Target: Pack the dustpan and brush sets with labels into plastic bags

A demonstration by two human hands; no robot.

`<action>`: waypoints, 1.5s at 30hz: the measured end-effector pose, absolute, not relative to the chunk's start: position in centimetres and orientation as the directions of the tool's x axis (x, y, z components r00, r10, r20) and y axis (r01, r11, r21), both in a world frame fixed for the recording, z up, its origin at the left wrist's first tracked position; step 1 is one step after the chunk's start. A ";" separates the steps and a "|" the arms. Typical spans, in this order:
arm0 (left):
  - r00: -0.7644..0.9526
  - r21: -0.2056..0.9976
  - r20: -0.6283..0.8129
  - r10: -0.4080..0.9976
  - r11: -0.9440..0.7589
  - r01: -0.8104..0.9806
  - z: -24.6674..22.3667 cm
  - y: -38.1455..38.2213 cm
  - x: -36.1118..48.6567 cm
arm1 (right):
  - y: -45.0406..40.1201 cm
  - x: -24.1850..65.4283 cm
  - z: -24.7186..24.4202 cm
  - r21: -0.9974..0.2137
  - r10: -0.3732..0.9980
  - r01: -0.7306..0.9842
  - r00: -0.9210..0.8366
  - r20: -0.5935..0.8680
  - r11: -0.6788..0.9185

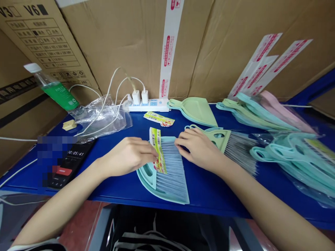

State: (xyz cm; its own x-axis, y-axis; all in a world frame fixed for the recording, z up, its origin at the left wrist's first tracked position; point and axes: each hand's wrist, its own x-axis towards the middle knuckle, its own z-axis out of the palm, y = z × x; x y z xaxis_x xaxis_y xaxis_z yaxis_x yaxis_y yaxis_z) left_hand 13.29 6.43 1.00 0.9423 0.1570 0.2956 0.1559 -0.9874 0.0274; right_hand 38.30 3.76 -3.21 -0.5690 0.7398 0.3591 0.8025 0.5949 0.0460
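A mint-green dustpan (146,190) lies at the table's near edge with a brush of grey bristles (174,174) on it. My left hand (133,157) is closed on a yellow-green label card (161,162), which rests over the bristles. On the other side, my right hand (197,148) has bent fingers at the dustpan's upper right corner and appears to grip it; its fingertips are partly hidden. Behind that hand lies a pale green brush (222,139) with dark grey bristles, partly covered by the hand.
Another label card (159,119) and a pale green dustpan (200,109) lie farther back. At right are several stacked dustpans (295,153) in clear plastic. A power strip (157,105), a plastic bag (104,116), a phone (70,164) and a bottle (60,94) stand left, before cardboard boxes (131,42).
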 end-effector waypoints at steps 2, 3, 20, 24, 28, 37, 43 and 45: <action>0.944 0.074 0.290 0.156 -0.987 0.141 0.5 6.1 13.2 | 3.7 38.3 -3.1 0.050 0.744 0.808 -0.563 0.360 0.587; 0.945 0.094 0.288 0.153 -0.987 0.132 0.2 6.0 13.2 | 3.6 38.3 -3.1 0.053 0.745 0.809 -0.562 0.360 0.585; 0.953 0.245 0.263 0.150 -0.966 0.085 -1.3 4.5 14.2 | 3.4 38.5 -2.9 0.133 0.711 0.793 -0.596 0.374 0.595; 0.956 0.287 0.247 0.160 -0.954 0.086 -1.5 4.3 14.1 | 3.3 38.6 -2.7 0.117 0.729 0.812 -0.569 0.382 0.572; 0.960 0.320 0.232 0.157 -0.944 0.077 -1.5 4.2 14.2 | 3.1 38.5 -2.5 0.057 0.721 0.803 -0.562 0.404 0.594; 0.971 0.326 0.211 0.117 -0.944 0.043 -1.3 4.0 14.5 | 2.7 38.3 -3.3 0.027 0.684 0.739 -0.636 0.359 0.673; 0.974 0.256 0.213 0.081 -0.966 0.025 -1.7 3.6 14.3 | 3.0 38.5 -3.8 0.081 0.692 0.760 -0.626 0.361 0.645; 0.977 0.252 0.200 0.074 -0.967 0.022 -1.9 3.5 14.3 | 3.1 38.6 -3.9 0.093 0.699 0.768 -0.620 0.357 0.634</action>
